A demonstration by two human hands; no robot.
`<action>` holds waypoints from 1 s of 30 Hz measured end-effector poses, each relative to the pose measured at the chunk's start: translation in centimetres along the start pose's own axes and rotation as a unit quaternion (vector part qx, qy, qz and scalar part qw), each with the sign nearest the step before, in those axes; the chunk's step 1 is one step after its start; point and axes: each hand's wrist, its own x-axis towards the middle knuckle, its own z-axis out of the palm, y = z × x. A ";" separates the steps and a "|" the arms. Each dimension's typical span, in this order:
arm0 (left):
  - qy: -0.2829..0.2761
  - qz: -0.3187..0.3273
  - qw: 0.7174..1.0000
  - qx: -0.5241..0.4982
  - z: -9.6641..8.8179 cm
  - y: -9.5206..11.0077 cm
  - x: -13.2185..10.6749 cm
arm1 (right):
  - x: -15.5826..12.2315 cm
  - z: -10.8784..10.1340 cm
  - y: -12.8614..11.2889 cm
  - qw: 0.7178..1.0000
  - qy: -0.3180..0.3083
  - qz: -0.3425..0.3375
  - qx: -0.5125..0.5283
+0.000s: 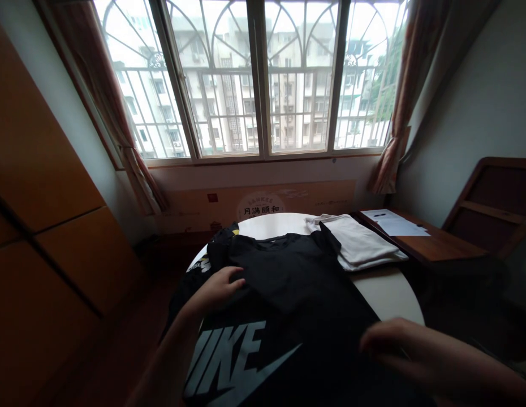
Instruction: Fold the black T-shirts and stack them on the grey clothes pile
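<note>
A black T-shirt point(288, 294) with a large white logo lies spread on a round white table point(386, 291). My left hand point(218, 288) rests on the shirt near its left shoulder, fingers curled loosely on the cloth. My right hand point(399, 345) lies low at the shirt's right edge, fingers together and blurred; whether it grips the cloth is unclear.
A folded white garment stack point(360, 243) sits at the table's far right. A brown desk point(419, 243) with white papers point(394, 223) stands beyond. A printed cardboard sheet point(263, 203) leans under the window. An orange wardrobe point(42, 215) fills the left.
</note>
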 end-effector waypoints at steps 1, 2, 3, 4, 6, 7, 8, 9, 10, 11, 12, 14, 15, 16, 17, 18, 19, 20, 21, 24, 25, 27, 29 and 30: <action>0.002 -0.005 0.996 0.089 0.9 0.4 2.1 | 2.7 -0.2 -1.0 1.000 -0.012 -0.020 0.015; 0.003 -0.006 0.993 0.116 1.7 0.8 4.0 | 5.6 -0.1 -1.6 0.998 -0.021 -0.044 0.034; -0.001 -0.007 0.991 0.134 2.6 1.1 5.8 | 8.7 0.3 -1.7 0.997 -0.006 -0.065 0.049; -0.003 -0.008 0.988 0.151 3.5 1.4 7.4 | 11.9 0.8 -1.3 0.995 0.011 -0.087 0.047; 0.004 -0.017 0.984 0.176 4.9 1.5 10.3 | 18.0 2.4 0.5 0.993 0.058 -0.104 0.003; 0.011 -0.025 0.982 0.189 5.4 1.4 11.6 | 20.7 3.1 1.6 0.993 0.075 -0.082 -0.037; 0.016 -0.035 0.979 0.200 5.9 1.2 12.8 | 23.2 3.9 2.7 0.992 0.084 -0.039 -0.085; 0.018 -0.046 0.977 0.208 6.3 0.8 13.8 | 25.4 4.5 3.8 0.990 0.093 -0.014 -0.103; 0.016 -0.058 0.975 0.214 6.6 0.4 14.8 | 27.3 5.1 4.7 0.988 0.100 0.008 -0.119; 0.010 -0.070 0.974 0.217 7.0 -0.1 15.6 | 28.9 5.5 5.6 0.985 0.104 0.030 -0.135; 0.004 -0.080 0.973 0.218 7.3 -0.7 16.4 | 30.2 5.8 6.4 0.982 0.106 0.048 -0.145; -0.005 -0.094 0.971 0.218 7.9 -1.7 17.7 | 32.3 6.2 7.9 0.976 0.105 0.089 -0.168; -0.006 -0.097 0.971 0.220 8.2 -2.2 18.3 | 33.2 6.3 8.6 0.973 0.101 0.109 -0.176; -0.005 -0.097 0.970 0.222 8.5 -2.5 18.9 | 34.0 6.3 9.3 0.970 0.097 0.130 -0.183; -0.004 -0.095 0.970 0.224 8.7 -2.8 19.5 | 34.8 6.2 10.0 0.966 0.092 0.148 -0.188; -0.004 -0.092 0.970 0.226 8.9 -3.1 20.1 | 35.5 6.1 10.7 0.963 0.088 0.164 -0.193; -0.005 -0.089 0.969 0.228 9.0 -3.3 20.8 | 36.2 6.0 11.3 0.961 0.083 0.176 -0.197; -0.006 -0.086 0.969 0.230 9.0 -3.5 21.5 | 36.9 5.8 11.9 0.959 0.080 0.186 -0.200; -0.006 -0.084 0.969 0.232 9.1 -3.6 22.2 | 37.5 5.6 12.5 0.957 0.078 0.193 -0.203; -0.002 -0.082 0.968 0.236 9.1 -3.9 24.1 | 39.4 5.0 13.7 0.953 0.075 0.205 -0.212; 0.000 -0.083 0.968 0.236 9.0 -4.0 24.7 | 40.0 4.8 14.1 0.952 0.075 0.205 -0.214; 0.004 -0.083 0.968 0.237 9.0 -4.2 25.8 | 41.0 4.5 14.6 0.951 0.077 0.205 -0.218; 0.010 -0.083 0.968 0.237 9.0 -4.3 26.6 | 41.8 4.3 15.2 0.950 0.081 0.203 -0.221; 0.012 -0.083 0.968 0.237 9.1 -4.4 26.9 | 42.1 4.2 15.4 0.950 0.085 0.201 -0.222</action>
